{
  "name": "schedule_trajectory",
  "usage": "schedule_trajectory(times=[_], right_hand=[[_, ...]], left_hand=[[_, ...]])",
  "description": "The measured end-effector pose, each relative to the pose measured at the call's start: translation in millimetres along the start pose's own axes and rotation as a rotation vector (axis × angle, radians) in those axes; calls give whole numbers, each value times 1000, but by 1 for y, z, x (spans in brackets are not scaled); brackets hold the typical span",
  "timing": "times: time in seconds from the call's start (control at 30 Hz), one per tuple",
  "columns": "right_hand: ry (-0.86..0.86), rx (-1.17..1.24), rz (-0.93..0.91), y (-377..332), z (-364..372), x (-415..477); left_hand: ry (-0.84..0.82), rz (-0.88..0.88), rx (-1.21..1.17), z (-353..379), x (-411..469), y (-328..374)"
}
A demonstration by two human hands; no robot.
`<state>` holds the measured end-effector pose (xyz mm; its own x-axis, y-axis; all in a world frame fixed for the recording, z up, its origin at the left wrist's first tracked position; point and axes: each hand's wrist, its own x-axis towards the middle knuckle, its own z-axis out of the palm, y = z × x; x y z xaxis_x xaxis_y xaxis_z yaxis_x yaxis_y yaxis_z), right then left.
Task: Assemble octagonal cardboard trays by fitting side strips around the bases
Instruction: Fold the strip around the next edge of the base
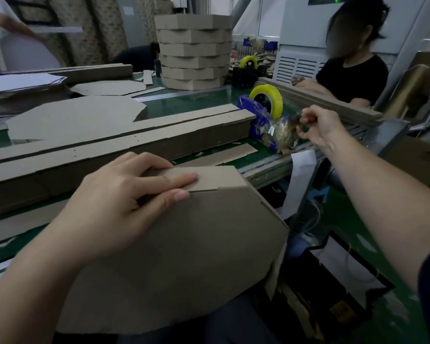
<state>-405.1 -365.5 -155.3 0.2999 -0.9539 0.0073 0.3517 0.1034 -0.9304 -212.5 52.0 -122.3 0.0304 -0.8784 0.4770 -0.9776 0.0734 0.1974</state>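
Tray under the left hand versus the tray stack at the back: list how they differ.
The tray is single; the tray stack is several piled high. The tray leans off the table, pressed by the left hand; the tray stack stands on it untouched. Both are brown cardboard with angled sides.

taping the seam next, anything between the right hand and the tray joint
Nothing visible. The right hand, pinching tape at the dispenser, has open space down to the joint the left hand presses.
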Motion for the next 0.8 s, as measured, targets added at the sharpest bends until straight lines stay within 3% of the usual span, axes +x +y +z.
schedule_trajectory(times=[0.8], right_hand=[[18,309,-101,28,-10,-11]], left_hand=[[2,8,11,2,5,2]])
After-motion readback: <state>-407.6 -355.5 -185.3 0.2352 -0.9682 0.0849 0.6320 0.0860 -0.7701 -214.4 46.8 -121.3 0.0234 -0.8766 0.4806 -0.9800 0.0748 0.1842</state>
